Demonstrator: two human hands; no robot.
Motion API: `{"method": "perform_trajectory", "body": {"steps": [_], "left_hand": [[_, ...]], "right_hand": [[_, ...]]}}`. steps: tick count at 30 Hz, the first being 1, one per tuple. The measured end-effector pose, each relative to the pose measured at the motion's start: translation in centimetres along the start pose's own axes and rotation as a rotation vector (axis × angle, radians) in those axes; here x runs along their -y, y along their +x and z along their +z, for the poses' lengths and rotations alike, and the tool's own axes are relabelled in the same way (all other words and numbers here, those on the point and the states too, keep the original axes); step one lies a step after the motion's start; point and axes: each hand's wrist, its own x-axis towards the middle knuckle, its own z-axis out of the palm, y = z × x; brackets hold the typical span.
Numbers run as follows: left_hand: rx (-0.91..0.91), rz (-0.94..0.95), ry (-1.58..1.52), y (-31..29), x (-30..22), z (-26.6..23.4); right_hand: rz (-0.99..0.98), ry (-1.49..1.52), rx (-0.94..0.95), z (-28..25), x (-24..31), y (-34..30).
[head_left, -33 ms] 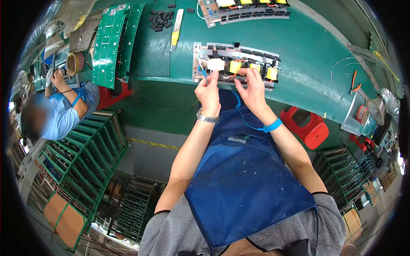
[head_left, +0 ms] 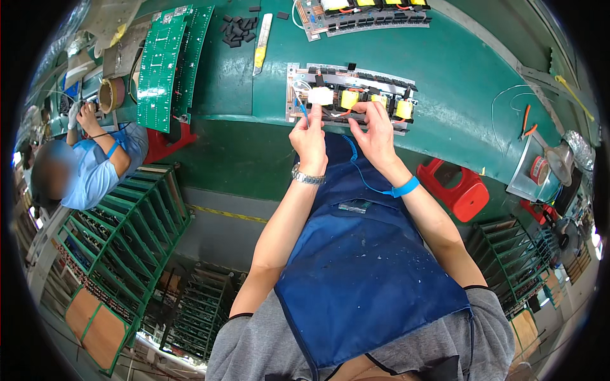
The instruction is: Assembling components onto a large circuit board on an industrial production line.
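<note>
A long circuit board assembly point(head_left: 293, 71) lies on the green bench before me, with yellow-wrapped blocks, a white block point(head_left: 320, 96), black parts and loose wires. At its left end my left hand point(head_left: 310, 145) is closed, one finger stretched up to the white block. A thin blue wire point(head_left: 303, 109) runs down into its fingertips; the exact grip is partly hidden. My right hand point(head_left: 375, 134) reaches over the board's near edge, thumb and forefinger apart beside a yellow block point(head_left: 349, 99). Between the two hands lies a short wire with a white end point(head_left: 337, 115). Nothing shows in the right hand.
Another assembly point(head_left: 375, 24) lies at the far side. Left are a yellow-handled knife point(head_left: 261, 54), small black pieces point(head_left: 236, 32) and upright green circuit boards point(head_left: 164, 70). Orange-handled pliers point(head_left: 527, 122) lie right. A red stool point(head_left: 454, 190) stands below; a co-worker point(head_left: 95, 168) sits left.
</note>
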Motion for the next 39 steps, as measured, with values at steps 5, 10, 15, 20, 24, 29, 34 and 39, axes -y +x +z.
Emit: {"method": "perform_trajectory", "body": {"steps": [5, 10, 15, 20, 24, 29, 34, 39], "left_hand": [[0.074, 0.018, 0.084, -0.5, -0.1, 0.0], [0.014, 0.021, -0.009, 0.6, 0.3, -0.3], [0.023, -0.045, -0.028, 0.3, -0.7, -0.7], [0.103, 0.064, 0.103, 0.1, -0.4, -0.6], [0.124, 0.105, 0.122, 0.3, 0.3, -1.2], [0.16, 0.023, 0.129, 0.6, -0.3, -1.4], [0.172, -0.147, 0.081, 0.7, -0.3, -1.7], [0.18, -0.102, 0.096, 0.1, -0.9, -1.0]], "right_hand": [[-0.002, -0.014, 0.003, -0.1, -0.1, -0.1], [0.062, 0.011, 0.039, -0.1, 0.3, -0.4], [-0.053, 0.038, 0.006, 0.4, -0.3, -1.0], [-0.052, 0.01, 0.044, 0.8, 0.8, -0.6], [-0.077, 0.01, 0.03, 1.0, 1.0, -0.3], [-0.084, -0.026, 0.055, 1.1, 0.4, -0.7], [-0.126, -0.023, 0.037, 1.4, 0.6, -0.3], [-0.146, -0.082, 0.022, 1.6, 0.4, 0.2]]}}
